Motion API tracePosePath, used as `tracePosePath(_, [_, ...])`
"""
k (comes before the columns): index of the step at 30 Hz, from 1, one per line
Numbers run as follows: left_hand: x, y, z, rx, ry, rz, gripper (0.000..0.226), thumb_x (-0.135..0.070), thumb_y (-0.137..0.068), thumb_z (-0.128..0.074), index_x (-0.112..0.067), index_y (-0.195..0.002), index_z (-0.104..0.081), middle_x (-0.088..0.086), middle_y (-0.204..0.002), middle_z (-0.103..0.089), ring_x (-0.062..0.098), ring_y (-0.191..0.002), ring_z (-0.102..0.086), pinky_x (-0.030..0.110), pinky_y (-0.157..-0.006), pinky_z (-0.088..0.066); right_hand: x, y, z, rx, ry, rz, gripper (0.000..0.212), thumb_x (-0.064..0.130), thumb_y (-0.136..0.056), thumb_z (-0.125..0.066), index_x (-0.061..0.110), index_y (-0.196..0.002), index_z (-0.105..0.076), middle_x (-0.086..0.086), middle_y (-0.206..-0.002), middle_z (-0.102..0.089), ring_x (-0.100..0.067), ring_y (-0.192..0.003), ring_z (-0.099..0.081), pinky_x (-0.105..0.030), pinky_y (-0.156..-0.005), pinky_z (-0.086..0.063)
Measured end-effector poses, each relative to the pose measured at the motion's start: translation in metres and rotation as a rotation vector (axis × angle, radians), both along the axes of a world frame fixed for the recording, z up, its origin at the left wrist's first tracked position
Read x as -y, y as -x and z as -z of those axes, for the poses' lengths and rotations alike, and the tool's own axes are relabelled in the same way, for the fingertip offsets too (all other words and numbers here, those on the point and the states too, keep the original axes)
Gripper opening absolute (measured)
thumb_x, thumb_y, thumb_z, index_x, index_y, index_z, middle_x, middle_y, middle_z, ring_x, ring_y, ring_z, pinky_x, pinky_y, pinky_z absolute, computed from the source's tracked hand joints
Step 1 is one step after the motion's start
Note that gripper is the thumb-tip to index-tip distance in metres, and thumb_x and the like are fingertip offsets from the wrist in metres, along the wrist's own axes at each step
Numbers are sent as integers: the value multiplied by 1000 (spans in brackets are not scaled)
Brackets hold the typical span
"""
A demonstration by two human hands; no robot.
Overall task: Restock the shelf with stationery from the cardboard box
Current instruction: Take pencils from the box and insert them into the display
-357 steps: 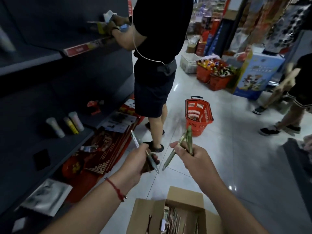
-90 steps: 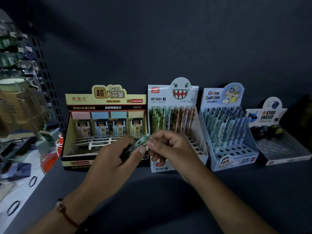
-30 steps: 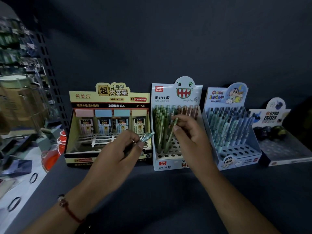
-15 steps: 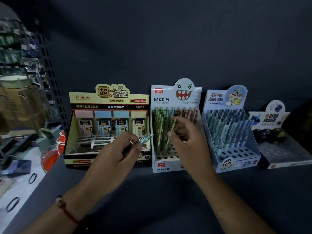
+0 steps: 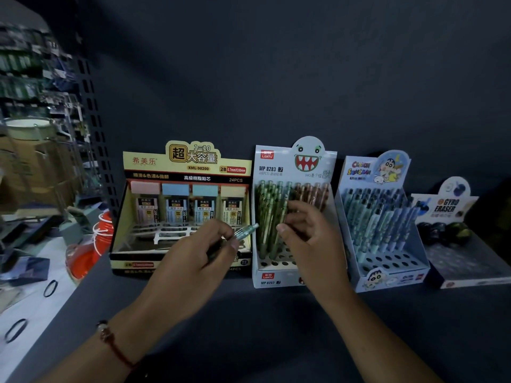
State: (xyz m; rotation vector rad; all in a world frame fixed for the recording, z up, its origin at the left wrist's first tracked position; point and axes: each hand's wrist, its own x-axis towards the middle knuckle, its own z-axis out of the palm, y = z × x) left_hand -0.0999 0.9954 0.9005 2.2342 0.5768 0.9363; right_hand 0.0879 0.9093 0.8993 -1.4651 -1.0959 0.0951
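Two hands reach over the dark shelf (image 5: 276,327) at the centre of the frame. Left hand (image 5: 190,261), with a red cord bracelet (image 5: 113,345) at the wrist, curls its fingers around a translucent teal pencil (image 5: 244,232), whose capped end points up and to the right toward the neighbouring display. Right hand (image 5: 309,239) sits just right of it, fingers loosely bent in front of the monster-face pencil box (image 5: 296,167); its fingertips (image 5: 291,207) are at the green pencils (image 5: 266,217) standing in the box's left rows, though whether they pinch one cannot be told. Brown pencils (image 5: 312,193) fill the right rows behind the hand, and empty round holes show along the front tray. Left of centre stands the yellow lead-refill box (image 5: 188,167), holding four small cases with pink, blue, blue and yellow tops at its back. Right of the monster box comes the blue cartoon pencil box (image 5: 378,172), its rear rows full of pale blue and green pencils. At the right edge lies the Gyro Eraser box (image 5: 453,203) with dark round erasers (image 5: 442,234). At the lower left, beyond the shelf edge, an orange basket (image 5: 88,250) is visible below, and blurred racks fill the upper left.
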Motion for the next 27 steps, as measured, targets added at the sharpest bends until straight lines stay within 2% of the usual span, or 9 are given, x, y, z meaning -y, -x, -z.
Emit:
tracePosePath(3, [-1, 0, 0, -5, -11, -5, 6, -41, -97, -48, -37, -93, -51, 4, -67, -58, 12, -50, -44, 36, -50, -37, 0, 0, 0, -12, 1, -9, 41, 21, -91, -69, 55, -107, -52, 20, -97, -64, 4, -98, -62, -23, -82, -53])
tracePosePath(6, [0, 0, 0, -1, -14, -3, 6, -44, -95, -48, -39, -92, -51, 3, -69, -59, 15, -51, -46, 34, -50, -37, 1, 0, -1, -35, 2, -13, 38, 22, -90, -69, 52, -109, -55, 23, -97, -63, 4, -99, -62, -28, -86, -54])
tracePosePath(9, [1, 0, 0, 6, -6, 2, 6, -44, -95, -48, -39, -92, -51, 2, -68, -59, 8, -49, -42, 33, -48, -36, 5, 2, -6, -71, -62, -5, 33, 24, -89, -69, 47, -110, -56, 19, -95, -64, 2, -98, -62, -27, -86, -52])
tracePosePath(11, [2, 1, -1, 16, -5, -5, 10, -46, -93, -47, -37, -93, -51, 2, -67, -59, 8, -48, -42, 33, -48, -36, 9, 4, -11, -98, -126, -12, 24, 20, -91, -68, 36, -107, -60, 14, -87, -63, -1, -87, -62, -21, -79, -51])
tracePosePath(13, [3, 1, -2, 40, -14, -13, 17, -52, -91, -46, -36, -94, -52, 3, -67, -59, 10, -47, -43, 35, -47, -36, 14, 8, -15, -102, -152, -81, 13, 18, -92, -66, 29, -98, -64, 7, -79, -60, -6, -73, -60, -21, -68, -50])
tracePosePath(16, [6, 1, -4, 99, -52, -19, 20, -53, -89, -47, -35, -94, -53, 0, -68, -59, 18, -53, -50, 43, -51, -42, 18, 15, -16, -20, -61, -230, 9, 23, -91, -67, 31, -89, -68, -1, -74, -61, -9, -66, -57, -25, -61, -50])
tracePosePath(21, [11, 1, -7, 178, -99, -26, 9, -43, -87, -55, -37, -93, -56, -5, -73, -62, 20, -58, -54, 37, -51, -42, 16, 27, -15, -139, 140, -474, 37, 18, -87, -71, 36, -118, -62, -3, -91, -69, -14, -78, -68, -25, -68, -53])
tracePosePath(24, [16, -1, -9, 167, -105, 3, 8, -38, -87, -60, -36, -94, -58, -15, -78, -67, 15, -64, -62, 32, -53, -46, 17, 29, -19, -215, 104, -522, 28, 12, -88, -70, 35, -103, -72, 0, -90, -74, -16, -81, -71, -26, -63, -55])
tracePosePath(27, [20, -1, -8, 143, -106, 17, 10, -39, -87, -60, -40, -97, -59, -15, -78, -66, 16, -66, -62, 32, -53, -46, 16, 23, -20, -302, 40, -543, 18, 18, -81, -70, 28, -94, -76, 2, -83, -73, -13, -77, -68, -23, -58, -52])
